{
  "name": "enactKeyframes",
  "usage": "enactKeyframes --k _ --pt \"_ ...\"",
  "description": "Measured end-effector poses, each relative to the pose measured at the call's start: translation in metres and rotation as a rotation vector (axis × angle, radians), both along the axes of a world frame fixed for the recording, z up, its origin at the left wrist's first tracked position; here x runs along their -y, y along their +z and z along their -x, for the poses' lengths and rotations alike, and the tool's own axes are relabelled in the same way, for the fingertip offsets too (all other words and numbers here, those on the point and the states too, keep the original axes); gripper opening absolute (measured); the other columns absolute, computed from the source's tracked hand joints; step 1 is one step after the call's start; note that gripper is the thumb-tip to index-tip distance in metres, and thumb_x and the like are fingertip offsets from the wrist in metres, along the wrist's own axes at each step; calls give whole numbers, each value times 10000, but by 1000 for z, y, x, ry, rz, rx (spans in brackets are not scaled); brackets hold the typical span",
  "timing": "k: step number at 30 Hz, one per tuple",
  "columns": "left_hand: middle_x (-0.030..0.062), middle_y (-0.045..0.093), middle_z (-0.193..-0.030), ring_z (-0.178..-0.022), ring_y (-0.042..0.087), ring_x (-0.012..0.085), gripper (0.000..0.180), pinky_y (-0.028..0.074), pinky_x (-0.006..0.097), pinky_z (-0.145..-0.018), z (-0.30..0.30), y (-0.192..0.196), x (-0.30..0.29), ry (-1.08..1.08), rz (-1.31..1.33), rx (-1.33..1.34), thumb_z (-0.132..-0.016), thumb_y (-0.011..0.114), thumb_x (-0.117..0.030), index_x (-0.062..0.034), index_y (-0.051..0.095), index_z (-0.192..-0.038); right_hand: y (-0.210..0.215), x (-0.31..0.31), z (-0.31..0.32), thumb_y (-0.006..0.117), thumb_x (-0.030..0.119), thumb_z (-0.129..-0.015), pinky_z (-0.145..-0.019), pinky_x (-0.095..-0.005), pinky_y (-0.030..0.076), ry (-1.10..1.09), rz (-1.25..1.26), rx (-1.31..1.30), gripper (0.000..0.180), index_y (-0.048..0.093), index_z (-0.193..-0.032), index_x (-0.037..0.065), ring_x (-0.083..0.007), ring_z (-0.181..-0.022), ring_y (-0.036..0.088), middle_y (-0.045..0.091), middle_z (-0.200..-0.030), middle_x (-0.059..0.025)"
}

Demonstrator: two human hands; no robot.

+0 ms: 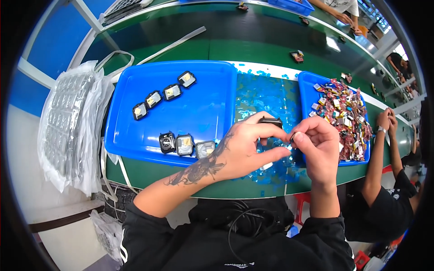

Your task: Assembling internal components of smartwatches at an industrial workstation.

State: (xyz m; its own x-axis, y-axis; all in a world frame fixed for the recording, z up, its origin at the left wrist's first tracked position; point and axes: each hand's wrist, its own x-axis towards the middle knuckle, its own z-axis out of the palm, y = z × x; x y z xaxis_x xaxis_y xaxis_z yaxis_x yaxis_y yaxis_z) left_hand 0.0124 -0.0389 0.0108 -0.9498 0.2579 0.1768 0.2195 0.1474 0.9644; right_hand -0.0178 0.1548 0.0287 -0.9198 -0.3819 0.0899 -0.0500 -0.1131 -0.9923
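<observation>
My left hand (247, 147) curls its fingers around a small black case (271, 121), whose dark edge shows above the index finger. Its thumb stretches toward my right hand (322, 143). Thumb and index finger of the right hand pinch a tiny dark piece (293, 137), close to the left fingertip; its kind is too small to make out. To the left lies a shallow blue tray (194, 115) with several watch-like black cases, among them a round-faced one (167, 142) and an open pale-filled one (184, 145). My left forearm passes over the tray's near right corner.
Blue film scraps (260, 97) litter the green bench between the tray and a blue bin (305, 86) heaped with small wired circuit boards (346, 119). Plastic-wrapped trays (68, 126) stand at far left. A co-worker's arms (377, 149) reach in at right; another person's hands (346, 19) work across the belt.
</observation>
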Motion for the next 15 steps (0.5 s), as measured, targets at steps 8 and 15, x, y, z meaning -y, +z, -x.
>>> enactKeyframes --k 8,15 --pt "10 561 -649 -562 488 124 71 434 345 -948 4 -18 1 92 -47 -10 -814 720 -107 -41 692 -812 -17 16 4 681 -78 -817 -694 -243 524 -156 -347 -529 95 623 -879 -37 -112 -761 575 599 -870 -81" --pt "5 563 -651 -551 471 112 69 419 341 -963 3 -14 -2 127 -132 28 -829 693 -102 -37 685 -806 -20 16 -10 661 -36 -857 -636 -208 487 -185 -93 -290 94 591 -916 -16 -95 -791 568 583 -958 -72"
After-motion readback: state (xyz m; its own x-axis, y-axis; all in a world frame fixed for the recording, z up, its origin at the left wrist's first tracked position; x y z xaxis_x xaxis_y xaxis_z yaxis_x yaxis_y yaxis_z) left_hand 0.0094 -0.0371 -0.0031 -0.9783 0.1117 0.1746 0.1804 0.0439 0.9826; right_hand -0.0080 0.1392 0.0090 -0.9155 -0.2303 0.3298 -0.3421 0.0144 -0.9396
